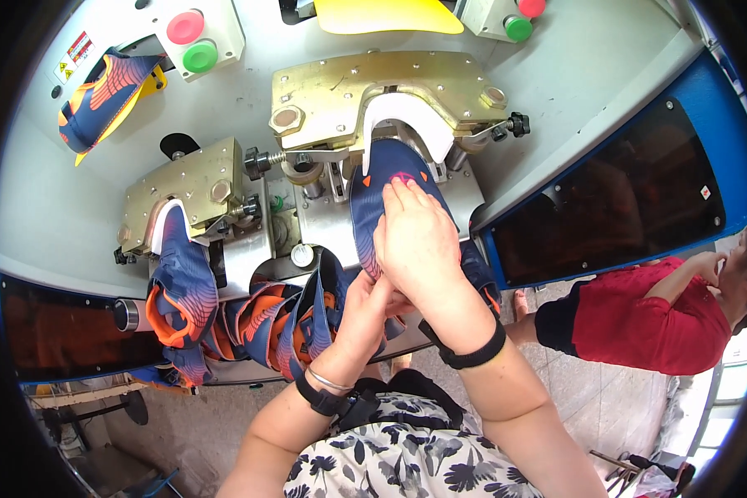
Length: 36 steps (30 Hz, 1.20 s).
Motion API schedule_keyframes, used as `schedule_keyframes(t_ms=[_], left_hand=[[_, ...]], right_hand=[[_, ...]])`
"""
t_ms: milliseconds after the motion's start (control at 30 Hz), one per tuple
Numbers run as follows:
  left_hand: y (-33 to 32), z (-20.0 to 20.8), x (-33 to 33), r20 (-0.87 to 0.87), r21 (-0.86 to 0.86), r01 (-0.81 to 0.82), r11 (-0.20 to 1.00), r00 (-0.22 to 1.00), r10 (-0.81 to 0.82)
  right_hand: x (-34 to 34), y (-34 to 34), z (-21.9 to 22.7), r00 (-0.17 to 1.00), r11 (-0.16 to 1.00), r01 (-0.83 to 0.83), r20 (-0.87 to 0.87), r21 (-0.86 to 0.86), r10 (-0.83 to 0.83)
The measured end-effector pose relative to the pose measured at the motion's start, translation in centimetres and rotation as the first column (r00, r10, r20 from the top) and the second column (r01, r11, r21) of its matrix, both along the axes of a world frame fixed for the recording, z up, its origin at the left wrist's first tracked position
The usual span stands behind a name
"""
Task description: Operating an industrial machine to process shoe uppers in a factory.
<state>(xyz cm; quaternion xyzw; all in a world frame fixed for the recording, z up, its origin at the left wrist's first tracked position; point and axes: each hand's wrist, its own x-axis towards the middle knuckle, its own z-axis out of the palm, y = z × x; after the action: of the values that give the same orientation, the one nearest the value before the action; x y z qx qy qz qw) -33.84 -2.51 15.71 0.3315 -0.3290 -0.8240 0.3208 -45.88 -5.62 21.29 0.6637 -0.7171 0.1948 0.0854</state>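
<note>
A dark blue shoe upper (pixel 373 212) with orange and pink marks lies with its rounded end under the white curved pad (pixel 413 112) of a brass-coloured press head (pixel 373 79). My right hand (pixel 419 236) rests flat on top of the upper, its fingers stretched toward the pad. My left hand (pixel 363 309) is closed at the upper's near edge, beside my right wrist; its fingertips are partly hidden. To the left, a second blue and orange upper (pixel 183 274) sits against the white pad of another press head (pixel 187 183).
Several blue and orange uppers (pixel 295 319) stand in a row along the machine's front edge. Another upper (pixel 108 100) hangs on a yellow piece at upper left. Red and green buttons (pixel 192 41) sit on the panel. A person in red (pixel 639 315) is at the right.
</note>
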Motion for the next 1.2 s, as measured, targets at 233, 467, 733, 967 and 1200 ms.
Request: schedule_keyframes(t_ms=[233,467,733,967,1200], left_hand=[[0.8,-1.0,-0.5,-0.021,0.072,-0.007,0.997,1.000,0.009],[0.7,-0.8,-0.7,-0.003,0.092,-0.025,0.995,1.000,0.026],[1.1,-0.7,-0.7,-0.004,0.132,-0.048,0.990,0.999,0.049],[1.8,0.1,-1.2,0.040,0.121,-0.063,0.991,0.997,0.058],[1.6,-0.7,-0.7,0.031,0.109,-0.062,0.992,0.998,0.059]], right_hand=[[-0.1,0.1,-1.2,0.997,0.998,-0.021,-0.078,-0.060,0.016],[-0.3,0.1,-1.6,0.997,0.997,-0.036,-0.069,-0.071,0.031],[-0.3,0.0,-1.4,1.000,0.999,-0.017,-0.010,-0.031,0.016],[-0.7,0.7,-1.6,0.996,0.997,-0.076,-0.044,-0.022,0.075],[-0.4,0.6,-1.3,0.997,0.999,-0.049,-0.067,-0.018,0.048]])
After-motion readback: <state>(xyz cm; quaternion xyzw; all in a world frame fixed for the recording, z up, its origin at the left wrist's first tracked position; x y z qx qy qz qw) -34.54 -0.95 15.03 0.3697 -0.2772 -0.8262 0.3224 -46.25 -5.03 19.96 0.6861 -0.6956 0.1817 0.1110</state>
